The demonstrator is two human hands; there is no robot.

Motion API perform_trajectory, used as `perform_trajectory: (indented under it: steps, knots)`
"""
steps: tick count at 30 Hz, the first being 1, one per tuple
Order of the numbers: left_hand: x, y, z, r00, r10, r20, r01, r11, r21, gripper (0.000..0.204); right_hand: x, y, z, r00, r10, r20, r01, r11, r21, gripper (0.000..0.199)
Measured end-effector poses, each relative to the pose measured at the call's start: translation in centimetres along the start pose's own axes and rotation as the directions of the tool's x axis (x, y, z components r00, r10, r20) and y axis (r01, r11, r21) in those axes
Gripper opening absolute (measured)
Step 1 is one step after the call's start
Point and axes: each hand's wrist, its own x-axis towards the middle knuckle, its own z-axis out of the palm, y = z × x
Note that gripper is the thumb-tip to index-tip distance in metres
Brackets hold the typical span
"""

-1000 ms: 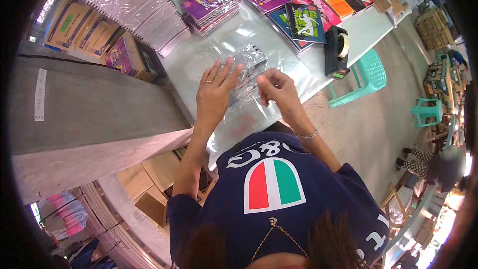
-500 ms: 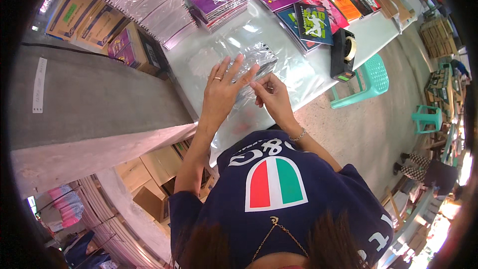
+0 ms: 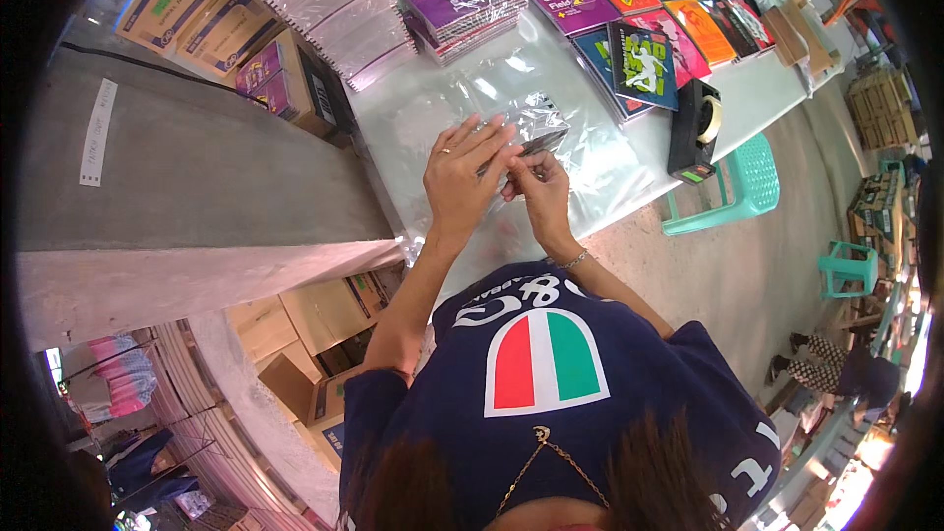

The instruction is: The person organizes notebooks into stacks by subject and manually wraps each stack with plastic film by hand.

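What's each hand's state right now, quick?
Left hand: open, fingers extended over the clear-wrapped packet.
Right hand: fingers curled; whether it holds anything can't be told.

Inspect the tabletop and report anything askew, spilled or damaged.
Only one mild oddity: the black-and-blue notebook, left of the nearer tape dispenser, lies askew, turned out of line with the blue notebook it partly covers. No spill or damage shows.

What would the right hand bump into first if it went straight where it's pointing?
Probably the left hand, just ahead of the right hand; whether they touch is hard to tell.
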Motion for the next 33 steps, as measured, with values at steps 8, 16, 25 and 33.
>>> perform_trajectory:
  steps: [8,16,25,33]
  knots:
    - [0.2,1.1,0.4,0.989,-0.120,-0.086,0.113,0.990,-0.081,0.018,0.7,2.7,-0.8,0.998,-0.028,-0.064,0.025,0.998,-0.049,0.026]
    - [3.5,2.0,0.1,0.994,0.041,0.100,-0.063,0.972,0.225,0.063,-2.5,2.1,-3.9,0.824,0.526,0.213,-0.555,0.825,0.108,0.022]
    - [5.1,0.9,-4.2,0.959,-0.148,0.243,0.183,0.974,-0.131,0.104,-0.4,5.5,0.4,0.605,0.437,0.666,-0.786,0.194,0.587,0.034]
    - [-3.7,-4.8,-3.5,0.946,-0.325,0.010,0.311,0.896,-0.318,0.085,6.5,-2.9,-3.5,0.899,0.155,0.410,-0.288,0.914,0.286,0.077]
